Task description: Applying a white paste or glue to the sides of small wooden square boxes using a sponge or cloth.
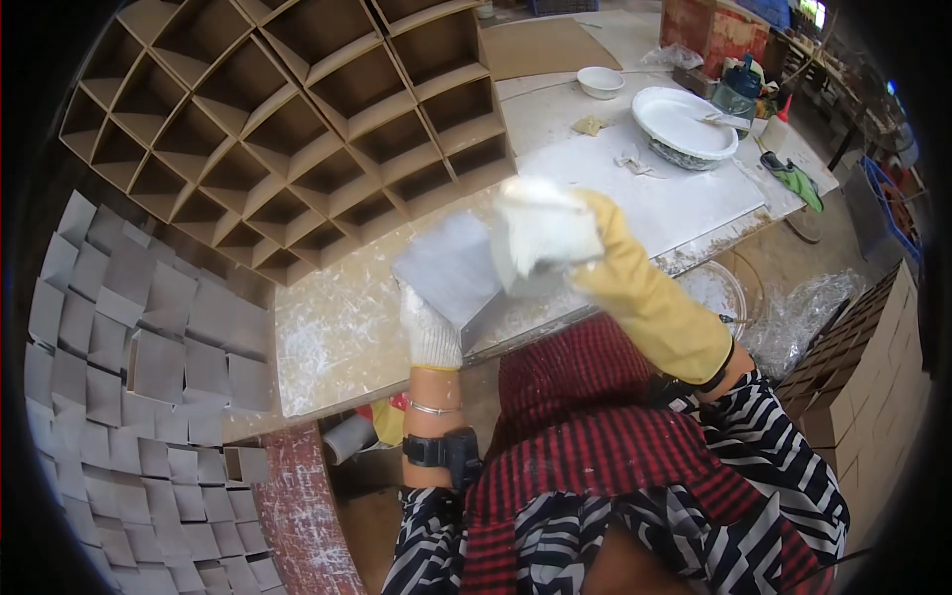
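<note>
My left hand [429, 329], in a white knit glove, holds a flat grey square tile [448, 266] from below, above the worktable's near edge. My right hand [585, 238] wears a yellow rubber glove coated with white paste at the fingers and grips a white wad of cloth or sponge [540, 228]. The wad presses against the tile's right edge. A black watch sits on my left wrist.
A cardboard grid of empty compartments [288, 129] stands at the back left. Several grey tiles [129, 377] lie stacked at the left. On the paste-smeared table [337, 337] sit a white basin [684, 124] and a small bowl [600, 81]. Cardboard boxes [853, 367] stand at right.
</note>
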### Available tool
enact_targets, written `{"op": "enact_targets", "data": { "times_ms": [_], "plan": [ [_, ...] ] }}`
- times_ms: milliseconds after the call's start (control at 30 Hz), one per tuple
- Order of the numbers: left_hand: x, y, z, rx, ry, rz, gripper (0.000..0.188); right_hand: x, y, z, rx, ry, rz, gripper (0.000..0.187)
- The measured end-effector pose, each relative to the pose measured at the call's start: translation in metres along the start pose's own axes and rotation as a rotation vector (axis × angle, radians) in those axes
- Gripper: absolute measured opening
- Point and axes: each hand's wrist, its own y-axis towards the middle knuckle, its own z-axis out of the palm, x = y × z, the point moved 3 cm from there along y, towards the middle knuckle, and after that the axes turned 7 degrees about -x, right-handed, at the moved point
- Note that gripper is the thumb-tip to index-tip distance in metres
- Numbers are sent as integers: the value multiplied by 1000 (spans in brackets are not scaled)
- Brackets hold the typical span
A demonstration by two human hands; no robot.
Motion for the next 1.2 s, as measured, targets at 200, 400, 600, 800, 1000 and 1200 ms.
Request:
{"op": "enact_targets", "data": {
  "times_ms": [200, 400, 600, 800, 1000, 1200],
  "plan": [
    [34, -24, 92, 349, 3307, 719, 46, 17, 17, 5, -160, -891, -305, 61],
    [-9, -26, 0, -11, 3424, 784, 45, -1, 15, 26, 572, -1076, -279, 23],
    [-13, -37, 17, -161, 3502, 846, 42, -42, 68, -9, 357, -1194, -240, 46],
    [-8, -25, 69, -158, 3596, 169, 44, -2, 35, 31, 593, -1006, -278, 46],
    [-14, -38, 20, -129, 3712, 1112, 43, -45, 75, 15, 488, -1061, -186, 35],
    [2, -36, 34, -227, 3269, 333, 44, -23, 87, -9, 362, -1095, -29, 42]
  ]
}}
